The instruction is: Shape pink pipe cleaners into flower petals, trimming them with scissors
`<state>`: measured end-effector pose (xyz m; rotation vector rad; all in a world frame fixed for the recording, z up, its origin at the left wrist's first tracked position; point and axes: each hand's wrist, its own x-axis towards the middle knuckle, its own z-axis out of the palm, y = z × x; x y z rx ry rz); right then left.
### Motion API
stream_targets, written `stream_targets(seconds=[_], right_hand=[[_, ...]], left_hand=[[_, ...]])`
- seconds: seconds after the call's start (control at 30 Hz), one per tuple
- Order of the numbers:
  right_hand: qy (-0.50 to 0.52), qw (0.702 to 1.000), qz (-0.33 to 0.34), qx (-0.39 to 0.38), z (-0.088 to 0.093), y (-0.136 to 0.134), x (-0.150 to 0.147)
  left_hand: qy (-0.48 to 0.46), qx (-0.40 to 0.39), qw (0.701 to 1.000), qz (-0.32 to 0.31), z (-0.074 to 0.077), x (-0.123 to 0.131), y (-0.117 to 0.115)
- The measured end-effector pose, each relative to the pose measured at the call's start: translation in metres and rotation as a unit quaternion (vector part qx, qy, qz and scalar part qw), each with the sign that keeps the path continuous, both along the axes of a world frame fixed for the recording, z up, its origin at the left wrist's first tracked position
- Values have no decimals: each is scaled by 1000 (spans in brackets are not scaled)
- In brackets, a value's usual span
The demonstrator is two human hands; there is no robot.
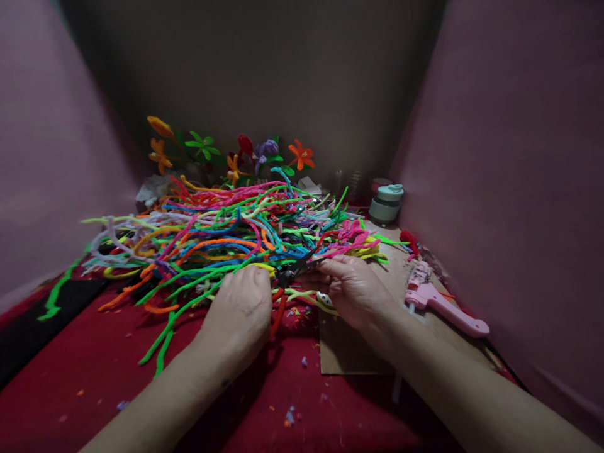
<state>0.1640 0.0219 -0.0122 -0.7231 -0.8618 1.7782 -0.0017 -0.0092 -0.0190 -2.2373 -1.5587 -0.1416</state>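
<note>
Black scissors are in my right hand, their blades pointing up and their dark pivot close to my left fist. My left hand is closed, knuckles up, just left of the scissors. Red pipe cleaner sticks out by its thumb side, hanging down between the hands; the exact grip is hidden by the fingers. Right behind both hands spreads a big tangled heap of pipe cleaners in green, orange, blue, pink, lilac and yellow. Bent pink pipe cleaner pieces lie at the heap's right end.
On the right, a pink glue gun rests on a cardboard sheet. A pale green lidded cup stands at the back right. Fuzzy flowers rise behind the heap. Small scraps dot the red cloth. Pink walls flank both sides.
</note>
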Motion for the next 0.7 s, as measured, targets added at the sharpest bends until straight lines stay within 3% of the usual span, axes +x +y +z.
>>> stream_targets(seconds=[0.4, 0.7], right_hand=[[18, 1000, 11, -17, 0, 0, 1], [26, 999, 10, -27, 0, -1, 0]], left_hand=[[10, 12, 1000, 10, -3, -1, 1], [-4, -34, 999, 41, 0, 2, -1]])
